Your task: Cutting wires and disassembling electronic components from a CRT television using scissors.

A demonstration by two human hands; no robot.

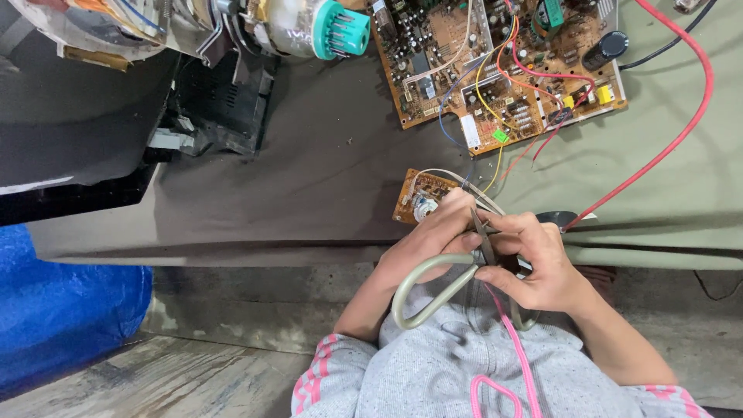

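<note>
1. Grey-green loop handles of a pair of scissors [433, 290] sit between both hands at the near edge of the workbench; the dark blades point up and away from the body.
2. Fingers of the left hand [429, 240] curl around the scissors near the pivot, with the thumb pressed along the blades.
3. Fingers of the right hand [538, 259] are bent and pressed together, pinching the scissors from the other side; the two hands touch each other.
4. Thin grey wires [464, 182] run from under the fingertips up toward a small orange circuit board [422, 197] that lies just beyond the left hand, touching its knuckles.
5. A black round part [556, 219] lies just beyond the right hand, and a red cable [681, 124] sweeps from it up and across the cloth.
6. Farther out, a large orange circuit board [495, 62] with coloured wires, a black capacitor and yellow parts rests on the olive cloth [333, 170] that covers the bench.
7. At the far left stand a black plastic casing [85, 139] and a picture tube neck with a teal connector [340, 31].
8. A blue tarp [62, 317] lies low on the left, and pink drawstrings [515, 348] hang over the person's grey hoodie.
</note>
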